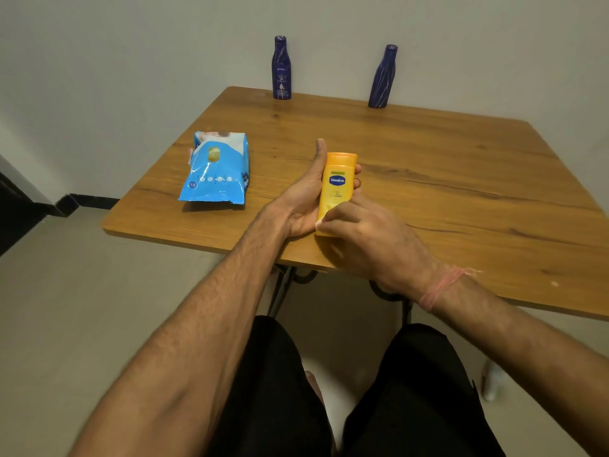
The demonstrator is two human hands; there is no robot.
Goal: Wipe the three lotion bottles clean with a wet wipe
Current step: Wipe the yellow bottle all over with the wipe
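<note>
My left hand (pixel 301 201) grips a yellow lotion bottle (pixel 336 183) from behind, cap pointing away, just above the table's near edge. My right hand (pixel 365 239) presses a small white wet wipe (pixel 319 223) against the bottle's lower front; most of the wipe is hidden under my fingers. Two dark blue lotion bottles stand upright at the far edge by the wall, one at the left (pixel 281 69) with its label facing me, one at the right (pixel 383 77).
A blue pack of wet wipes (pixel 217 173) lies flat on the wooden table (pixel 461 179), left of my hands. The wall runs close behind the table. My legs in dark trousers are below the near edge, over a pale floor.
</note>
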